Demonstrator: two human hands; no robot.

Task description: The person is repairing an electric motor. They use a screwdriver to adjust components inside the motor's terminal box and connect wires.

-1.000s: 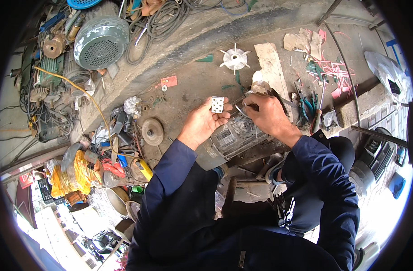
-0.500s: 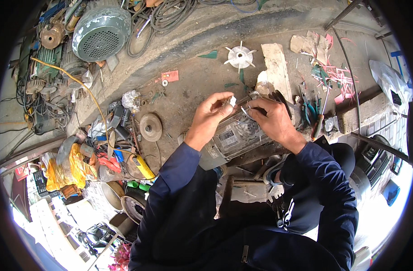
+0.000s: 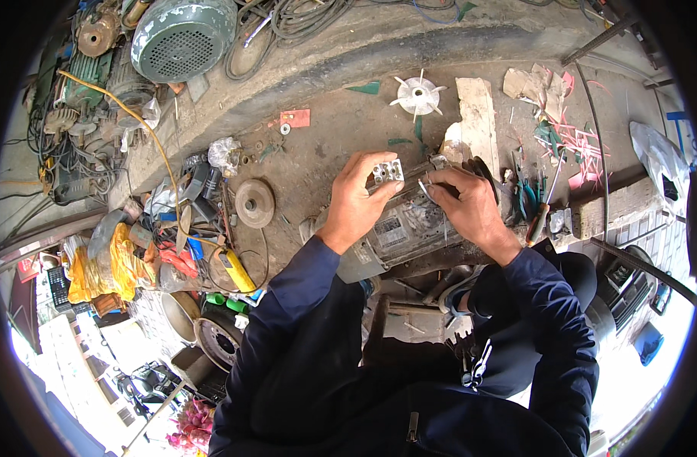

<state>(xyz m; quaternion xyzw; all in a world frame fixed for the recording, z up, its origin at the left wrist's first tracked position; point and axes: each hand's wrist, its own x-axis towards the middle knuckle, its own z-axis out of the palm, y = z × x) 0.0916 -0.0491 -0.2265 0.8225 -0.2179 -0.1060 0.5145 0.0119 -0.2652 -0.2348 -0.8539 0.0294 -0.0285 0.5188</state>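
Note:
My left hand [image 3: 356,198] grips a small white terminal block [image 3: 388,171] with metal terminals between thumb and fingers, above a dirty grey electric motor [image 3: 392,236]. Just to its right, my right hand [image 3: 474,209] pinches a thin pale lead [image 3: 424,187] over the motor's terminal area; the fingers partly hide that area. A flat pale board [image 3: 476,107] lies behind the motor, and a white fan wheel [image 3: 418,95] rests on the floor behind my hands.
Pliers and screwdrivers [image 3: 537,206] lie at right beside pink scraps [image 3: 581,148] and a timber beam [image 3: 600,213]. Left are a round metal disc [image 3: 254,204], yellow bags [image 3: 120,263], and motors with coiled cables [image 3: 184,46] on a concrete step.
My left hand turned the block edge-on, then back to show its terminal face, now lying horizontally. My right fingers stay at the lead, slightly lower. The surroundings shift slightly in the picture.

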